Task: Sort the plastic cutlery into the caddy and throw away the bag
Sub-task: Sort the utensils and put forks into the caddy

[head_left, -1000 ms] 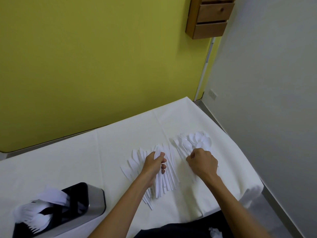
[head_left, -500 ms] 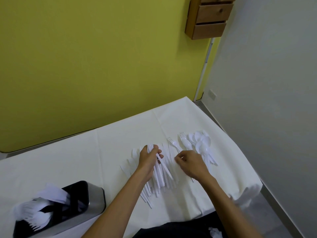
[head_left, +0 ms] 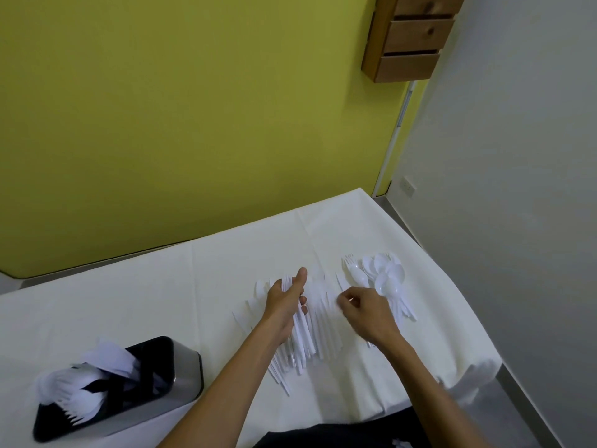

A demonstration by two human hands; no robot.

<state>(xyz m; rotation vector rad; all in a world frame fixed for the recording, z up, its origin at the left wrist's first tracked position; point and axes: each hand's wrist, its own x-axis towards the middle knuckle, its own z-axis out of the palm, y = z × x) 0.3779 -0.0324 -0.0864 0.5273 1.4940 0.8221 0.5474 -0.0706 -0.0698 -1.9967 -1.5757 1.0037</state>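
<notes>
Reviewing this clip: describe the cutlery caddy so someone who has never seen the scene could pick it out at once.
Start at the white-covered table below the yellow-green wall, then look to its near left corner. The caddy is a brushed-metal box with a black interior, already holding white plastic forks. It is the only dark container there; the remaining cutlery lies loose on the cloth.

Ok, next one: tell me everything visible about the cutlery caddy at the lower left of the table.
The caddy is a rounded-corner box with brushed metal sides and a glossy black top rim, standing on the white tablecloth at the near-left. A dark divider splits its opening into compartments. White plastic forks, tines outward, and other white pieces crowd the left end; the right compartment looks nearly empty. Neither hand touches it; the left forearm passes beside it.
</notes>
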